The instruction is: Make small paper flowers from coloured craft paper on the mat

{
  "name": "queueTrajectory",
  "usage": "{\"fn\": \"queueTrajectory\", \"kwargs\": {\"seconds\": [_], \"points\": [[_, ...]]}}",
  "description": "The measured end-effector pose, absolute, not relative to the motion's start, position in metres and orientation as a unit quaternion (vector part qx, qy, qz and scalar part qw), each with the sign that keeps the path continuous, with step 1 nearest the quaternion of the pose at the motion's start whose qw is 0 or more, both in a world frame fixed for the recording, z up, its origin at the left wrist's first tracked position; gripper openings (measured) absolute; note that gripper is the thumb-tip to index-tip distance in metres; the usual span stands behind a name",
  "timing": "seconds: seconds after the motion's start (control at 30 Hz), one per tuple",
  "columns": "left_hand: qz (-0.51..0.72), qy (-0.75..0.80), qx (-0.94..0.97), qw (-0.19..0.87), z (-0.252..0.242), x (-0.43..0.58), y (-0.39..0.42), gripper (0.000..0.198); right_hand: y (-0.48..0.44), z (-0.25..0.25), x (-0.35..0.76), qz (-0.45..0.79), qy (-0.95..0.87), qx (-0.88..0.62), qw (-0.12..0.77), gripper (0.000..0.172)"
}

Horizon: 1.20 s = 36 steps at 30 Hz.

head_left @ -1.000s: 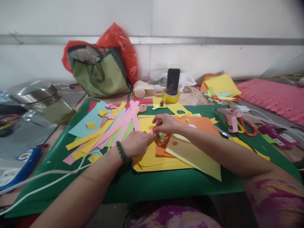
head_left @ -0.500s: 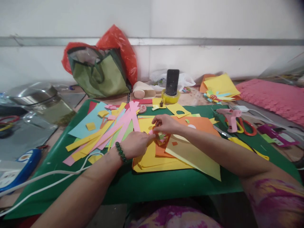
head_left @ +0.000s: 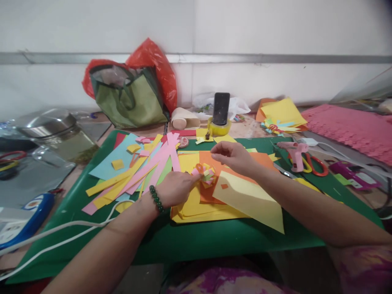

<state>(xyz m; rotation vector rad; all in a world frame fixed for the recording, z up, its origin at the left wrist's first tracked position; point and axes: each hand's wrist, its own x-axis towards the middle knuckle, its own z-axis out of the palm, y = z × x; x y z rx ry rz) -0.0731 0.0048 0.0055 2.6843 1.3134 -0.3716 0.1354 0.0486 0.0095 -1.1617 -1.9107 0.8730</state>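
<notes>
Paper rosette [head_left: 208, 174], left fingers [head_left: 189, 180] touching it, blurred markings [head_left: 34, 203] on blue object [head_left: 45, 206]

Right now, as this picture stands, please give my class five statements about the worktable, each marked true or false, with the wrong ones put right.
1. The bare left hand touches the small multicoloured paper ornament. True.
2. The bare right hand grips the pink pistol-shaped glue gun. False: the hand is apart from it, to its left.
3. A green beaded bracelet circles the left wrist. True.
4. The black rectangular phone lies flat. False: it stands upright at the round yellow tape roll.
5. The olive-green fabric bag is to the phone's right. False: it is to the left.
</notes>
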Motion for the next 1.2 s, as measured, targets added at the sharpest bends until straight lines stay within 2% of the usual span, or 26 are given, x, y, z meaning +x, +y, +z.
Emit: {"fn": "queueTrajectory", "kwargs": {"seconds": [0.23, 0.47, 0.93, 1.2], "points": [[-0.125, 0.44, 0.888, 0.054, 0.005, -0.069, 0.004, 0.051, -0.001, 0.025, 0.155, 0.305, -0.773, -0.441, 0.339, 0.018], [-0.099, 0.453, 0.885, 0.03, 0.012, -0.078, 0.004, 0.052, -0.042, 0.033, 0.192, 0.266, -0.734, -0.504, 0.37, 0.028], [-0.098, 0.446, 0.888, 0.058, 0.007, -0.074, 0.006, 0.059, -0.1, -0.001, 0.239, 0.266, -0.596, -0.613, 0.444, 0.037], [-0.027, 0.574, 0.818, 0.007, 0.018, -0.078, 0.016, 0.027, -0.105, -0.01, 0.243, 0.221, -0.598, -0.633, 0.439, 0.034]]}}
